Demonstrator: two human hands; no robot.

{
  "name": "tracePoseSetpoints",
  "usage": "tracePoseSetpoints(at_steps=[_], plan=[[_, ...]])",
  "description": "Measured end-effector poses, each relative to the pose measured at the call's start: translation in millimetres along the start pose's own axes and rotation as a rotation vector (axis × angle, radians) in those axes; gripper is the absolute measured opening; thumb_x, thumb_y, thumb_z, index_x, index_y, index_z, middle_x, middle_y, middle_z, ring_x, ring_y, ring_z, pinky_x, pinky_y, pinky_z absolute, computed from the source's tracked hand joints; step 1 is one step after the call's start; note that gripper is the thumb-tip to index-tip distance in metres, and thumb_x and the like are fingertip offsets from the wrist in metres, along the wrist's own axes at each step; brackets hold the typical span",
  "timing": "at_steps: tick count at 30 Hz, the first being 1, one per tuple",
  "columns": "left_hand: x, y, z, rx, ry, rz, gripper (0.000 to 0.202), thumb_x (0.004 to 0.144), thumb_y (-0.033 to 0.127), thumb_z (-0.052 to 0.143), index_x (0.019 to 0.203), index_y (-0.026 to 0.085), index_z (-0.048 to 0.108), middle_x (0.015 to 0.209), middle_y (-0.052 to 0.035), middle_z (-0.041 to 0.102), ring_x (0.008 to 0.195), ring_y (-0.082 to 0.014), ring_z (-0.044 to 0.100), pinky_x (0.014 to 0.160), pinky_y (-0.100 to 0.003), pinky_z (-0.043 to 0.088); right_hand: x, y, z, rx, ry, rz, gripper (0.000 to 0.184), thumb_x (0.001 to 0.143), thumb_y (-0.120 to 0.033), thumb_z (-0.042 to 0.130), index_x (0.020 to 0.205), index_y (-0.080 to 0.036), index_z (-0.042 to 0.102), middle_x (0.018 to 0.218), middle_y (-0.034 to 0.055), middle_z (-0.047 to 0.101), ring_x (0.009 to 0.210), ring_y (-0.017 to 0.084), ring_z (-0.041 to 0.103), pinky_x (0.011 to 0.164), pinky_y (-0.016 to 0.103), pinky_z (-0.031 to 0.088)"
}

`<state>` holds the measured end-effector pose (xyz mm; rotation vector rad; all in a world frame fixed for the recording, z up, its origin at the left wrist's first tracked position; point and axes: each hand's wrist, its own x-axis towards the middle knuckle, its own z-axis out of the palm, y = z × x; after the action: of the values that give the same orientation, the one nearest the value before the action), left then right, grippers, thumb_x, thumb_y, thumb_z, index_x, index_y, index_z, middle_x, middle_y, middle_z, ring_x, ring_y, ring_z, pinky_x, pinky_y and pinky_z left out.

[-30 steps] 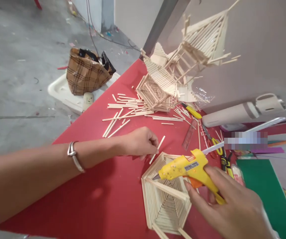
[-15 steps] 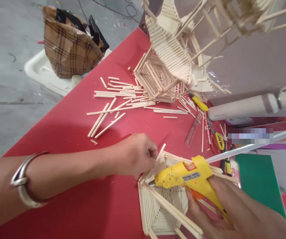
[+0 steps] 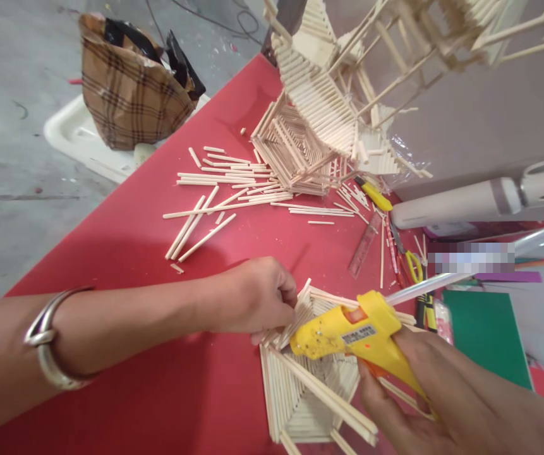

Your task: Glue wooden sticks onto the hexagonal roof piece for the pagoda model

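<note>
My right hand (image 3: 423, 392) is wrapped round the handle of a yellow hot glue gun (image 3: 333, 332), with a clear glue stick (image 3: 442, 281) coming out of its back. The gun's tip points at a corner of a many-sided frame of stacked wooden sticks (image 3: 276, 398); the tip itself is hard to make out. At that same corner, my left hand (image 3: 259, 294) pinches a thin wooden stick (image 3: 304, 294) lying along the frame's upper left side. Its fingertips are partly hidden. A silver bangle (image 3: 47, 341) circles my left wrist.
Loose sticks (image 3: 224, 180) lie across the red table (image 3: 124, 253). Behind them stands a larger stick model (image 3: 319, 95). To the right are a ruler (image 3: 365, 246), a yellow-handled cutter (image 3: 376, 194), scissors (image 3: 414, 265) and a green board (image 3: 487, 335). A checked bag (image 3: 134, 88) sits beyond the table edge.
The glue gun has shifted slightly left and down, closer to the frame's corner. The stick at my left hand now lies lower, nearer the frame. The view has moved a little.
</note>
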<state>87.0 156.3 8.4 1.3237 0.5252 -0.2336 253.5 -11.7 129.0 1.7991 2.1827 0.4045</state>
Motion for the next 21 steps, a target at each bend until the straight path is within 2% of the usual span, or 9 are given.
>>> tracePoseSetpoints(at_steps=[6, 8, 12, 18, 21], plan=[[0.4, 2.0, 0.2, 0.041, 0.007, -0.019, 0.009, 0.069, 0.013, 0.059, 0.062, 0.019, 0.062, 0.048, 0.0041, 0.063, 0.035, -0.0096, 0.053, 0.042, -0.019, 0.041, 0.0, 5.3, -1.3, -0.015, 0.01, -0.119, 0.03, 0.084, -0.039, 0.059, 0.104, -0.021, 0.073, 0.085, 0.007, 0.076, 0.06, 0.018, 0.066, 0.048, 0.028, 0.045], [-0.2, 1.6, -0.7, 0.044, 0.004, 0.005, 0.009, 0.069, 0.014, 0.06, 0.062, 0.019, 0.062, 0.049, 0.0032, 0.064, 0.037, -0.0098, 0.054, 0.043, -0.019, 0.041, -0.5, 4.5, -2.1, -0.035, 0.026, -0.119, 0.033, 0.084, -0.039, 0.061, 0.107, -0.019, 0.072, 0.088, 0.008, 0.076, 0.061, 0.018, 0.067, 0.051, 0.028, 0.046], [-1.9, -1.0, -2.3, 0.035, 0.006, 0.039, 0.007, 0.07, 0.02, 0.062, 0.063, 0.018, 0.062, 0.05, 0.002, 0.064, 0.04, -0.0098, 0.055, 0.045, -0.019, 0.042, 1.0, 1.3, -3.1, -0.061, 0.055, -0.114, 0.035, 0.088, -0.04, 0.058, 0.111, -0.016, 0.07, 0.083, 0.0069, 0.076, 0.061, 0.017, 0.067, 0.053, 0.026, 0.046], [-1.9, -3.1, -2.7, 0.042, -0.021, 0.016, 0.011, 0.07, 0.029, 0.061, 0.069, 0.018, 0.064, 0.059, 0.0, 0.068, 0.042, -0.0098, 0.054, 0.044, -0.021, 0.039, 3.3, 1.1, -4.2, -0.063, 0.058, -0.111, 0.035, 0.092, -0.038, 0.054, 0.115, -0.016, 0.068, 0.083, 0.0062, 0.074, 0.068, 0.015, 0.067, 0.059, 0.024, 0.045], [-1.3, -2.4, -3.3, 0.05, -0.014, 0.015, 0.013, 0.071, 0.031, 0.062, 0.069, 0.018, 0.065, 0.056, 0.0003, 0.065, 0.043, -0.0109, 0.054, 0.044, -0.021, 0.038, 1.7, 1.4, -4.3, -0.055, 0.048, -0.122, 0.032, 0.093, -0.038, 0.054, 0.113, -0.018, 0.069, 0.081, 0.0044, 0.074, 0.069, 0.015, 0.067, 0.06, 0.025, 0.045]])
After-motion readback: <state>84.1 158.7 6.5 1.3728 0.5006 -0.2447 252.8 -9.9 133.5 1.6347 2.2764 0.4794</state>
